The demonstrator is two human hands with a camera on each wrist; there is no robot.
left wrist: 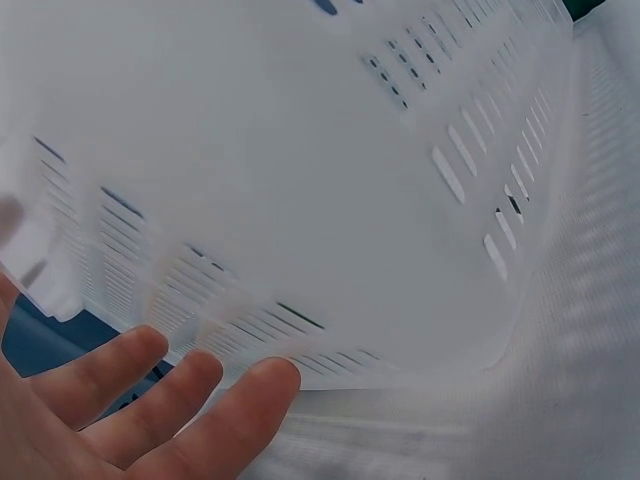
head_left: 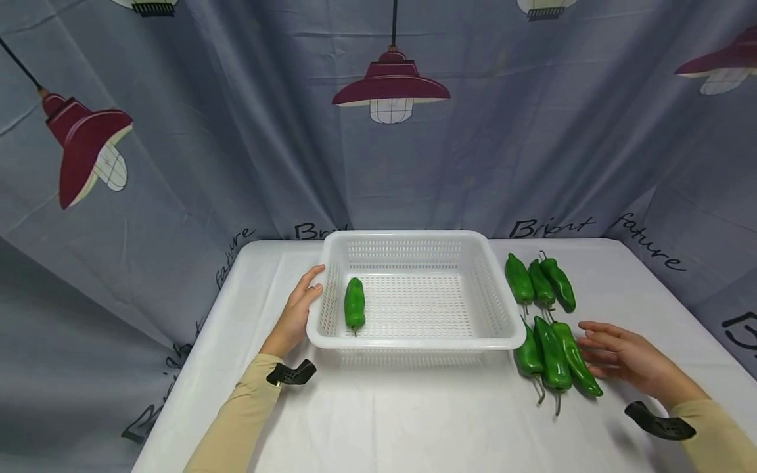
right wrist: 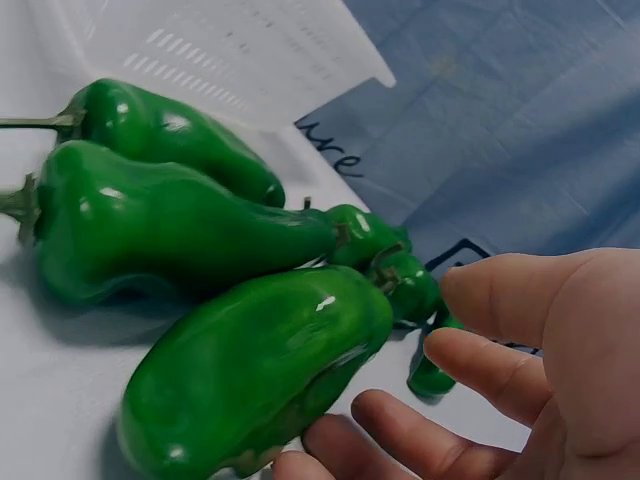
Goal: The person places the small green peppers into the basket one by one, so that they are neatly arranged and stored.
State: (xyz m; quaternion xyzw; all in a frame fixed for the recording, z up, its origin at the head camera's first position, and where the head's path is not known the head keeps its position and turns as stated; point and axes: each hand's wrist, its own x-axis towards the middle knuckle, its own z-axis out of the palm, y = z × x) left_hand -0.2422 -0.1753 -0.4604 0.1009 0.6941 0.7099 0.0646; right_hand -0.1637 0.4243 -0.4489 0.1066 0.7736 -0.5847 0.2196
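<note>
The outer green pepper (head_left: 575,360) of the nearer row lies on the worktop (head_left: 378,420) with its long axis running 11 to 5 o'clock, just beside the right hand (head_left: 633,362), at 9 o'clock from its loosely spread, empty fingers. Farther off, the left hand (head_left: 296,312) touches the basket's (head_left: 414,343) 9 o'clock side, fingers fairly straight.

Left of your right hand (head_left: 635,361), peppers (head_left: 552,355) and then the basket (head_left: 414,343) block a low pass; you have room above, through its open top.
</note>
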